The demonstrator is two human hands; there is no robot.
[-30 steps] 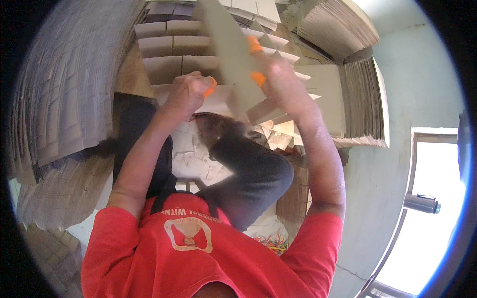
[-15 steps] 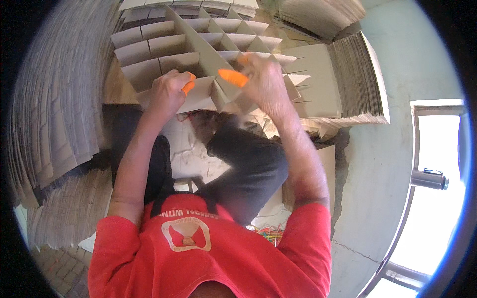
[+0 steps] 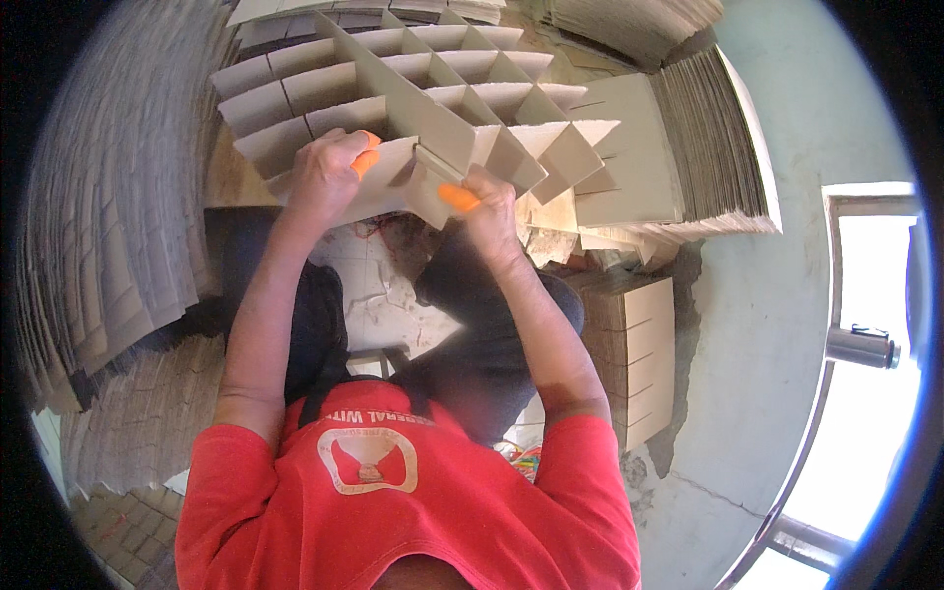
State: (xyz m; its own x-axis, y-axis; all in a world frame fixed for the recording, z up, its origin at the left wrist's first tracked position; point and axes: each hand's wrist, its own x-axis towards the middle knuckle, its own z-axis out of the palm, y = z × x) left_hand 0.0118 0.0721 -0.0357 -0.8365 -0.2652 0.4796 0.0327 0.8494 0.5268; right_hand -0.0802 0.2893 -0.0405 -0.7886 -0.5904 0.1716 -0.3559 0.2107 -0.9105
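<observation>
Amid cardboard stacks (image 3: 98,246), both hands (image 3: 329,172) grip divider grid (image 3: 413,88).

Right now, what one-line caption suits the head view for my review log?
Left hand and right hand, orange fingertip covers on, grip the near edge of a cardboard divider grid amid stacked cardboard sheets.

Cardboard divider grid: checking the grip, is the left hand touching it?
Touching. The head view shows the left hand gripping the near edge of the cardboard divider grid.

Red short-sleeved T-shirt (image 3: 413,511), pale round emblem on chest; dark trousers (image 3: 492,324). Bare forearms. Orange fingertip covers on left hand (image 3: 329,172) and right hand (image 3: 489,208).
</observation>
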